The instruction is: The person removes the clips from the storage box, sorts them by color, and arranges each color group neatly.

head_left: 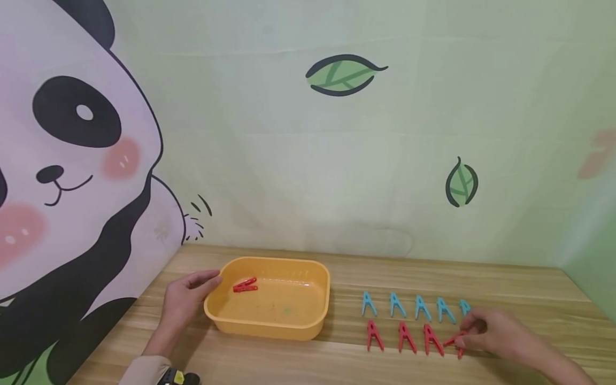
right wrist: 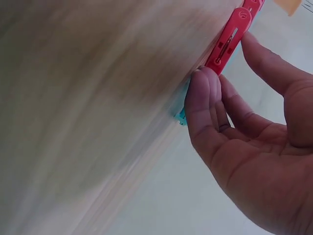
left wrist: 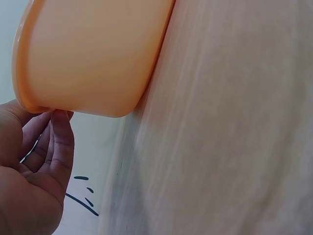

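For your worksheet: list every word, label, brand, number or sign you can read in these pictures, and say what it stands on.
None: no readable text on the yellow tub, the red clothespin inside it, the blue clothespins, the wooden table or the panda wall, which bears only drawings.

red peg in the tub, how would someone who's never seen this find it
Start at the yellow tub on the wooden table, steadied at its rim by the left hand. Inside, near the back left corner, lies the red peg. It is the only peg in the tub; all the others stand in two rows on the table.
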Available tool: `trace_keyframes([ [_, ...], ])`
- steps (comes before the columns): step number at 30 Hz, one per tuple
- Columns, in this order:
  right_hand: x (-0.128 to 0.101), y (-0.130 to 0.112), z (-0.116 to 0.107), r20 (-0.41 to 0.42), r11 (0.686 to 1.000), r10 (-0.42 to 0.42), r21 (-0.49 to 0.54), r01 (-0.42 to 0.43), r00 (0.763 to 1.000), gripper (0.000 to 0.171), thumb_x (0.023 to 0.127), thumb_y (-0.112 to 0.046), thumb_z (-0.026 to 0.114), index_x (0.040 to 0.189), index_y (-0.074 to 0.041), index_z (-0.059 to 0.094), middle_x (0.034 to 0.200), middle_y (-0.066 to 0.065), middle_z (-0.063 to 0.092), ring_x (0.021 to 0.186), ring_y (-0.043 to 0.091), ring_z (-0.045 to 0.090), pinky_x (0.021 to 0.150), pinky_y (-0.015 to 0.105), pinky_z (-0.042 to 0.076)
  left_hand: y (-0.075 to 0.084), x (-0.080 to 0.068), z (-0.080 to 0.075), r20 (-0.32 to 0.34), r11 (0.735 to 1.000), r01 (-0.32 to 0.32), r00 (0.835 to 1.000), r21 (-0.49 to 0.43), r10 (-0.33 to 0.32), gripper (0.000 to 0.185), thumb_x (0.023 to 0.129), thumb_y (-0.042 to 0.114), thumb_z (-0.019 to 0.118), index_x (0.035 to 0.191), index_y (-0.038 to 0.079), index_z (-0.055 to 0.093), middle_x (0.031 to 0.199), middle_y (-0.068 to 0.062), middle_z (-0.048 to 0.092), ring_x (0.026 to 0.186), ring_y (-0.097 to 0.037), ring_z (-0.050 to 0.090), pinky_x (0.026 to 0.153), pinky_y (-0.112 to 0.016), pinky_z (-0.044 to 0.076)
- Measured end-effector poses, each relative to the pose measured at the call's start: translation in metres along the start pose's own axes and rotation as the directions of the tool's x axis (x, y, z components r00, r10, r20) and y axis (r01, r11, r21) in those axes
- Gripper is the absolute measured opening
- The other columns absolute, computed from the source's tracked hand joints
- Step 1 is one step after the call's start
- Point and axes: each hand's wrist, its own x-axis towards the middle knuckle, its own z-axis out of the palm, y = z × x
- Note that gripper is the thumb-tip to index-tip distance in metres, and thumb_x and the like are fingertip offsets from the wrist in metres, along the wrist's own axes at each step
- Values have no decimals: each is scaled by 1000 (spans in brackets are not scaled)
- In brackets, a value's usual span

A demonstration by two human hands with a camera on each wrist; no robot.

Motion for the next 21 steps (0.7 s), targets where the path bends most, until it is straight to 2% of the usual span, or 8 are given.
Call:
trace_keyframes([
  [7,4,0,1,43,997,-53,67,50,998,21,93,-5,80,108,6,72,95,1,71,84,6,63,71,25,57,-1,0,0,-4,1000,-14,1000,0,14,42,100,30,79,131,2,74,131,-15,73,117,-24,64,80,-13,54],
  [12,6,0,3,45,992,-101,83,97,994,18,93,0,77,108,8,71,95,1,70,82,3,61,70,25,58,-1,0,0,-6,1000,-11,1000,1,11,43,100,30,79,131,2,74,131,-15,72,116,-24,65,80,-13,54],
  [21,7,-3,1,77,995,-57,87,50,995,19,93,0,76,110,6,71,93,1,68,83,7,61,70,25,57,0,0,0,4,1000,12,1000,-3,-12,44,101,31,77,134,3,72,135,-17,70,122,-28,63,82,-12,54],
])
